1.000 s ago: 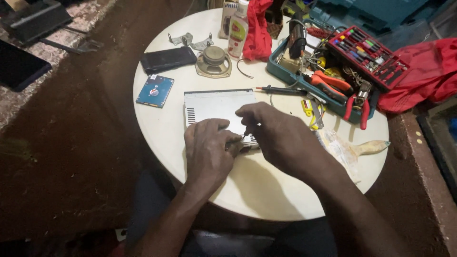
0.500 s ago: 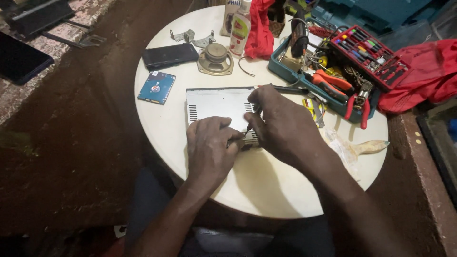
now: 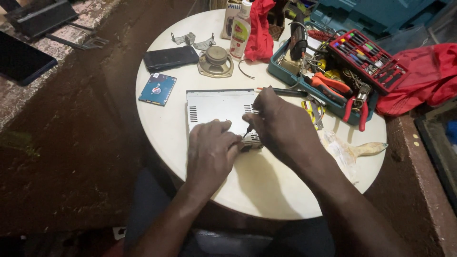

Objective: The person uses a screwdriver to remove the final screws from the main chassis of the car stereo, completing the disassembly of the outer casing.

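I see right hand (image 3: 281,126) clenched on small screwdriver (image 3: 248,130), tip at metal chassis (image 3: 216,107) near edge; left hand (image 3: 209,150) presses chassis, grasping nothing.

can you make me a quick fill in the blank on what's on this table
1. Both hands rest on a flat silver metal ____.
2. The right hand holds a thin ____.
3. The blue hard drive lies ____ of the box.
4. The round white table also bears a teal ____.

Missing: box; screwdriver; left; toolbox
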